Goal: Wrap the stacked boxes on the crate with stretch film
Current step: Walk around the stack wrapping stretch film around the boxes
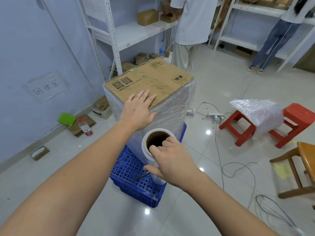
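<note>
A tall stack of cardboard boxes [150,80] stands on a blue perforated crate [134,181], its sides covered in clear stretch film [172,116]. My left hand [139,110] lies flat, fingers spread, on the near corner of the top box. My right hand [172,160] grips the stretch film roll [150,142] held upright beside the stack, fingers hooked inside its cardboard core and thumb on the outside. A dark pen-like object [142,175] lies on the crate.
Two red stools [238,128] with bubble wrap [260,113] stand at the right, a wooden stool [300,167] nearer. Cables [238,167] and a power strip [215,115] lie on the tiled floor. White shelving [119,31] and two people stand behind. A bottle [85,127] sits by the left wall.
</note>
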Tool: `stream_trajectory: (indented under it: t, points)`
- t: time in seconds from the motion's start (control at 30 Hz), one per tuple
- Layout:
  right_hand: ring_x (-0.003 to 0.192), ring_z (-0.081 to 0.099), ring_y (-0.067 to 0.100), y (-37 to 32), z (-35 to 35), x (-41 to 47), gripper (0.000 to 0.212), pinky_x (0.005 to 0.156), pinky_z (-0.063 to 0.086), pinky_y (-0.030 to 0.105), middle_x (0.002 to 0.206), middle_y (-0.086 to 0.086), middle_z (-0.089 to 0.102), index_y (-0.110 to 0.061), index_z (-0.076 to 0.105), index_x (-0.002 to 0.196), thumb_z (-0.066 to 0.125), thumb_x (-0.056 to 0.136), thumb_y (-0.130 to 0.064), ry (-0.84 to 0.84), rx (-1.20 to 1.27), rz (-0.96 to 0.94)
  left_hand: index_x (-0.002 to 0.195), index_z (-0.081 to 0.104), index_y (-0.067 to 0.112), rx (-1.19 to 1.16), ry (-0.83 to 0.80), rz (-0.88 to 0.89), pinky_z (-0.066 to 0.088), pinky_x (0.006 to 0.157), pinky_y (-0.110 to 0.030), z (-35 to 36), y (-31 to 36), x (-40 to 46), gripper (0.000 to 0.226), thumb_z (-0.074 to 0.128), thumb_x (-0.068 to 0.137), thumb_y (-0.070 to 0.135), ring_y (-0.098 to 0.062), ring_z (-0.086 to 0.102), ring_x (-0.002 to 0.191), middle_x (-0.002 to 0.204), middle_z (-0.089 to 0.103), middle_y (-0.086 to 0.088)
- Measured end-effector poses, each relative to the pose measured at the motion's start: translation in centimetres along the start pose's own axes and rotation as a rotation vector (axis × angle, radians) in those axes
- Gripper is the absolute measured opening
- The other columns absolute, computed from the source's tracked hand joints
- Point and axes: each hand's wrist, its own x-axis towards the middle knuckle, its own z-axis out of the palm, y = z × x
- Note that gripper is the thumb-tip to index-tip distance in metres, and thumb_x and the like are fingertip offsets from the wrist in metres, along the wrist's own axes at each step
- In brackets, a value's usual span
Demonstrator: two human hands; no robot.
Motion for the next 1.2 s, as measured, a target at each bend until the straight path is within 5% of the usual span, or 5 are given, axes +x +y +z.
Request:
stream_trajectory:
  t: [0.37, 0.63, 0.83, 1.0, 1.2]
  points:
    - [0.051, 0.034, 0.02, -0.4, -0.3, -2.4, 0.029, 0.086, 0.047, 0.038, 0.051, -0.003, 0.053, -0.018, 0.044, 0.068, 0.054, 0.083, -0.04, -0.014, 0.041, 0.265, 0.163, 0.024, 0.033, -0.002, 0.037, -0.011, 0.012, 0.128, -0.044, 0.2, 0.1, 0.2, 0.074, 0.039, 0.1, 0.067, -0.018, 0.018, 0.158, 0.171, 0.022, 0.001]
    - [0.072, 0.056, 0.023, -2.1, -2.0, 0.1, 0.051, 0.095, 0.036, 0.034, 0.076, 0.001, 0.066, -0.02, 0.045, 0.08, 0.041, 0.092, -0.069, -0.184, -0.023, 0.425, 0.164, 0.022, 0.03, -0.068, 0.019, 0.044, 0.01, 0.129, -0.047, -0.2, -0.5, -0.2, 0.078, 0.041, 0.099, 0.067, -0.022, 0.015, 0.158, 0.172, 0.018, -0.004]
    - [0.071, 0.064, 0.025, -3.4, 0.0, 0.6, 0.047, 0.094, 0.05, 0.035, 0.054, -0.002, 0.059, -0.023, 0.035, 0.074, 0.067, 0.078, -0.057, -0.203, 0.029, 0.453, 0.166, 0.005, 0.028, -0.138, -0.198, 0.413, -0.001, 0.128, -0.039, -1.3, -5.3, 1.3, 0.109, 0.055, 0.084, 0.08, -0.022, -0.001, 0.16, 0.173, -0.004, -0.009]
    - [0.076, 0.054, 0.023, -6.0, -1.2, 1.8, 0.025, 0.087, 0.043, 0.03, 0.069, -0.004, 0.053, -0.022, 0.038, 0.085, 0.055, 0.088, -0.04, -0.282, -0.044, 0.596, 0.166, 0.001, 0.026, -0.055, -0.144, 0.643, 0.001, 0.129, -0.037, -0.4, -8.4, 2.6, 0.125, 0.058, 0.075, 0.089, -0.023, 0.0, 0.16, 0.174, -0.004, -0.008]
    - [0.075, 0.05, 0.02, -8.0, -1.6, 4.6, 0.059, 0.069, 0.027, 0.03, 0.068, -0.007, 0.053, -0.023, 0.042, 0.081, 0.045, 0.079, -0.082, -0.319, -0.074, 0.81, 0.166, 0.001, 0.023, -0.032, -0.106, 0.678, 0.005, 0.13, -0.04, -0.4, -8.4, 2.3, 0.123, 0.051, 0.076, 0.09, -0.024, 0.002, 0.16, 0.173, -0.001, -0.009]
